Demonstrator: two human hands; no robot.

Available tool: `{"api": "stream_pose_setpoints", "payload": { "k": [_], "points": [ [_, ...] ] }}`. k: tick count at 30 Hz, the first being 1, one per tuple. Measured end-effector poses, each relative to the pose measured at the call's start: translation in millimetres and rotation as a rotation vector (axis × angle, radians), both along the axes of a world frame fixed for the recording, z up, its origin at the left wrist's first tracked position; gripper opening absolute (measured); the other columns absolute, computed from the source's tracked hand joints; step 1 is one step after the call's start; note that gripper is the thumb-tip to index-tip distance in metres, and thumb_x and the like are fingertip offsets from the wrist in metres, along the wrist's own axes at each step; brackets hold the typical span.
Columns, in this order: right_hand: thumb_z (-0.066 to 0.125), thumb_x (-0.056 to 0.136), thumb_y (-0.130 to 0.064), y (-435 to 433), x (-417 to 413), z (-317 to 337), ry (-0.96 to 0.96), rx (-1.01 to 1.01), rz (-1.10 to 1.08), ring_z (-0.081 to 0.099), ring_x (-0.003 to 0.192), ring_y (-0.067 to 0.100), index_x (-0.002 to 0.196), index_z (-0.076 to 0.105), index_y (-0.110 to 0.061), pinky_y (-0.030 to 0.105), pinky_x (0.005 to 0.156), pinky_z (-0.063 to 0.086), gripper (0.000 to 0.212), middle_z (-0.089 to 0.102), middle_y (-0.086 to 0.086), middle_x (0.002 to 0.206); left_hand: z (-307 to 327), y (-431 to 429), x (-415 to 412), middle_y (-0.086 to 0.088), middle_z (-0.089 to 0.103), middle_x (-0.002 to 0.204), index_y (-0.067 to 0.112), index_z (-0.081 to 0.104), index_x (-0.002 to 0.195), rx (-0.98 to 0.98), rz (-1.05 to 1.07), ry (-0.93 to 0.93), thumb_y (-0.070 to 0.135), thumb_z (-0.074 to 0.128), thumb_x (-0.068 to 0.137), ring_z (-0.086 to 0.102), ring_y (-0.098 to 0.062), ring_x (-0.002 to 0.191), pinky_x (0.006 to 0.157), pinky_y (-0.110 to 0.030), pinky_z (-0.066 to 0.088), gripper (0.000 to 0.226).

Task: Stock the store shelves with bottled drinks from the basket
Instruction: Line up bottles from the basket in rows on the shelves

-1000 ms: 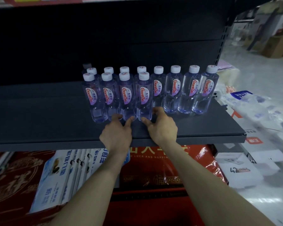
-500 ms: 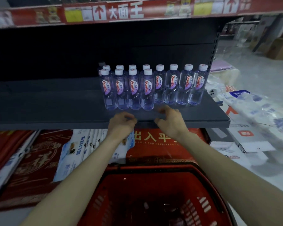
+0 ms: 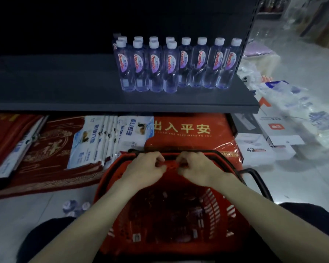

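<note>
Apparently I was between loads: my left hand (image 3: 146, 168) and right hand (image 3: 197, 168) both gripped the far rim of the red basket (image 3: 226, 215), lower centre. The bottles (image 3: 177, 63) stood upper centre on the dark shelf (image 3: 65, 88). Next, I judged, a reach inside, where the contents were too dim to read. Pale floor (image 3: 302, 186) lay at right.

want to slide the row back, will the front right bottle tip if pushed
Probably tippy if pushed high: the front right bottle is tall and narrow. Pushed low, it should slide on the flat shelf. It looks full, so likely heavy for its size.
</note>
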State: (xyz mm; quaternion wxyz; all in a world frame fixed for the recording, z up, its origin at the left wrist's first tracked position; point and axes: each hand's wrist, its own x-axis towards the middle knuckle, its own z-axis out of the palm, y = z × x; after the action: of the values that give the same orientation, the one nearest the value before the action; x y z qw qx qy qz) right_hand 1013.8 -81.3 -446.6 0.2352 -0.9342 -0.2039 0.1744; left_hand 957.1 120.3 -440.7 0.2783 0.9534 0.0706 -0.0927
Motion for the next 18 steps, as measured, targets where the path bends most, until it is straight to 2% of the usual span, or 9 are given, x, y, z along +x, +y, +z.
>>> {"api": "stream_pose_setpoints", "payload": {
  "k": [3, 5, 7, 9, 11, 14, 16, 18],
  "points": [
    [0.059, 0.074, -0.051, -8.3, -8.1, -25.7, 0.121, -0.115, 0.045, 0.068, 0.109, 0.019, 0.115, 0.066, -0.035, 0.039, 0.097, 0.057, 0.045, 0.070, -0.003, 0.117, -22.4, 2.7, -8.0, 0.004, 0.063, 0.127, 0.038, 0.064, 0.127, 0.127, -0.115, 0.219, 0.056, 0.065, 0.087, 0.064, -0.021, 0.115, 0.099, -0.042, 0.055, 0.043],
    [0.052, 0.069, -0.052, -12.2, -9.5, -39.8, 0.163, -0.137, 0.056, 0.070, 0.105, 0.016, 0.113, 0.068, -0.038, 0.035, 0.094, 0.059, 0.048, 0.072, -0.005, 0.113, -29.5, 5.1, -8.7, 0.002, 0.061, 0.128, 0.039, 0.062, 0.132, 0.089, -0.133, 0.286, 0.059, 0.066, 0.086, 0.062, -0.022, 0.116, 0.102, -0.042, 0.053, 0.050],
    [0.055, 0.076, -0.044, -14.0, -11.0, -45.6, 0.191, -0.124, 0.058, 0.072, 0.094, 0.011, 0.107, 0.071, -0.037, 0.025, 0.083, 0.059, 0.036, 0.074, -0.009, 0.103, -33.7, 7.6, -6.4, 0.002, 0.062, 0.127, 0.042, 0.061, 0.133, 0.055, -0.134, 0.301, 0.063, 0.065, 0.083, 0.063, -0.021, 0.113, 0.102, -0.042, 0.053, 0.054],
    [0.061, 0.088, -0.028, -15.2, -11.0, -53.8, 0.230, -0.133, 0.050, 0.068, 0.087, 0.011, 0.109, 0.074, -0.029, 0.012, 0.070, 0.050, 0.025, 0.071, -0.008, 0.097, -39.9, 10.1, -2.9, 0.001, 0.062, 0.128, 0.041, 0.059, 0.136, 0.077, -0.158, 0.309, 0.062, 0.065, 0.085, 0.062, -0.022, 0.115, 0.102, -0.043, 0.053, 0.055],
    [0.064, 0.092, -0.025, -16.1, -10.9, -68.3, 0.272, -0.196, 0.055, 0.068, 0.100, 0.019, 0.117, 0.074, -0.021, 0.017, 0.074, 0.046, 0.027, 0.073, 0.002, 0.109, -49.0, 9.8, 0.3, -0.001, 0.062, 0.132, 0.035, 0.059, 0.139, 0.105, -0.168, 0.349, 0.057, 0.066, 0.089, 0.060, -0.024, 0.119, 0.103, -0.041, 0.052, 0.055],
    [0.066, 0.089, -0.039, -16.6, -9.8, -93.3, 0.352, -0.323, 0.029, 0.065, 0.118, 0.030, 0.126, 0.072, -0.021, 0.029, 0.090, 0.050, 0.042, 0.069, 0.012, 0.128, -68.5, 9.3, 7.3, -0.003, 0.062, 0.136, 0.027, 0.063, 0.136, 0.171, -0.177, 0.454, 0.052, 0.068, 0.090, 0.058, -0.026, 0.124, 0.103, -0.038, 0.051, 0.052],
    [0.060, 0.084, -0.047, -21.1, -8.2, -114.2, 0.418, -0.385, 0.006, 0.065, 0.120, 0.034, 0.130, 0.069, -0.020, 0.033, 0.092, 0.051, 0.055, 0.067, 0.015, 0.132, -83.1, 13.4, 10.5, -0.004, 0.066, 0.133, 0.021, 0.068, 0.130, 0.222, -0.199, 0.571, 0.048, 0.069, 0.091, 0.063, -0.027, 0.120, 0.101, -0.038, 0.054, 0.047],
    [0.059, 0.079, -0.051, -25.4, -7.8, -130.9, 0.480, -0.390, -0.047, 0.069, 0.109, 0.032, 0.129, 0.068, -0.017, 0.032, 0.087, 0.054, 0.062, 0.068, 0.016, 0.130, -94.6, 19.9, 13.5, -0.003, 0.069, 0.125, 0.018, 0.071, 0.127, 0.229, -0.197, 0.647, 0.045, 0.071, 0.091, 0.068, -0.028, 0.115, 0.098, -0.039, 0.057, 0.044]
  ]
}}
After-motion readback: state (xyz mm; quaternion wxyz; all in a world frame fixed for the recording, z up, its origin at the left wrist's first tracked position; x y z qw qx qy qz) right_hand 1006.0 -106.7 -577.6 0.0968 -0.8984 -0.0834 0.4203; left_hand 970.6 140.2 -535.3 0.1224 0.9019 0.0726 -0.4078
